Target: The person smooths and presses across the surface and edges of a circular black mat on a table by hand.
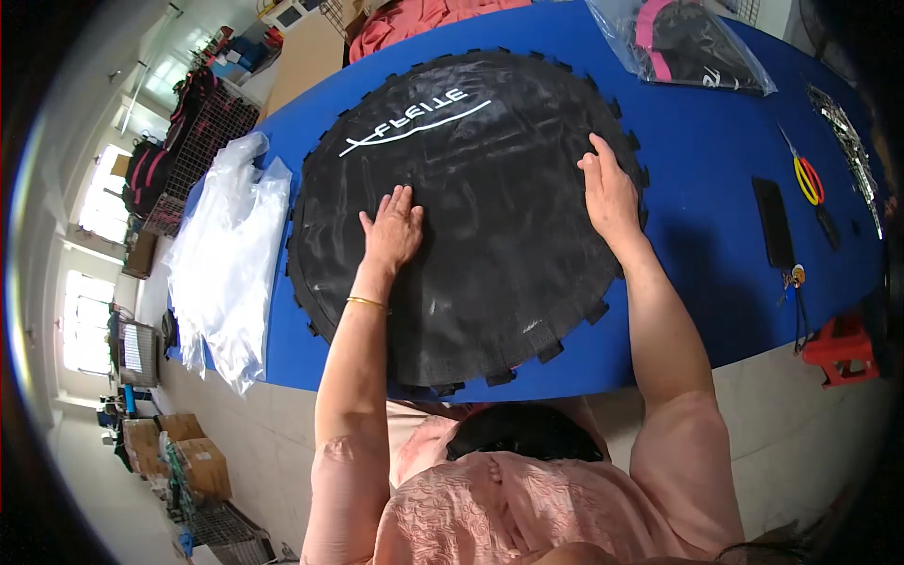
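Observation:
A round black trampoline mat point(490, 235) lies flat on the blue table, with short black tabs spaced around its rim. White lettering and a curved white line run across its far part, upside down from where I stand. My left hand point(393, 229) rests palm down on the left-centre of the mat, fingers stretched out. Near the mat's right edge is my right hand point(610, 193), its fingers extended, some slightly bent, with nothing visible in them. Whether the right palm presses on the mat, I cannot tell.
Clear plastic bags point(231, 254) lie at the table's left. A bagged black-and-pink item point(692, 47) sits at the far right. Nearer on the right are a phone point(773, 222), scissors point(807, 179), keys point(798, 275) and a pile of metal pieces point(847, 141). A red stool point(838, 351) stands beside the table.

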`<control>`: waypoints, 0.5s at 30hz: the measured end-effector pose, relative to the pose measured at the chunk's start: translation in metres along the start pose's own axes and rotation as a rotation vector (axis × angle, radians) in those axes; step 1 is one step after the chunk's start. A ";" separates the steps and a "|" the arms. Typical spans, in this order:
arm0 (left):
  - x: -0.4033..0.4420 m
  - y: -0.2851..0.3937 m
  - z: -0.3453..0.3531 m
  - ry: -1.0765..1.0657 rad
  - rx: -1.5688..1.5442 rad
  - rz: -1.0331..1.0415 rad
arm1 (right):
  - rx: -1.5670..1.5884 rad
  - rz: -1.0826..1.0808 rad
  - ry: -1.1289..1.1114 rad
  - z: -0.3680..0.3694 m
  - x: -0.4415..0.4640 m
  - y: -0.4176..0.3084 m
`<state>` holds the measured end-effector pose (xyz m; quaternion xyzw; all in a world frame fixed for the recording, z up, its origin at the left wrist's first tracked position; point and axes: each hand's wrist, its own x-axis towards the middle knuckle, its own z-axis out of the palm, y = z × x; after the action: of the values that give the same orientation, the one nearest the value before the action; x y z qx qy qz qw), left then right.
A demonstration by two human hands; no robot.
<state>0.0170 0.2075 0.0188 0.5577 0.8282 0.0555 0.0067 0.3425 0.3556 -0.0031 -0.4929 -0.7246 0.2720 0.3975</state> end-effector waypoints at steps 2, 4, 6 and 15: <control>0.007 0.013 0.009 0.013 0.014 0.044 | -0.007 -0.015 0.000 0.000 0.001 -0.001; 0.007 0.033 0.016 0.037 -0.046 0.132 | -0.037 0.017 -0.010 -0.001 0.000 -0.004; 0.004 0.049 0.021 0.077 -0.035 0.190 | -0.024 -0.020 -0.013 -0.001 0.000 -0.001; 0.002 -0.046 0.000 0.038 0.100 -0.058 | 0.013 0.070 -0.073 -0.008 -0.002 -0.012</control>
<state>-0.0256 0.1922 0.0140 0.5317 0.8458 0.0242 -0.0352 0.3437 0.3491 0.0103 -0.5052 -0.7190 0.3085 0.3643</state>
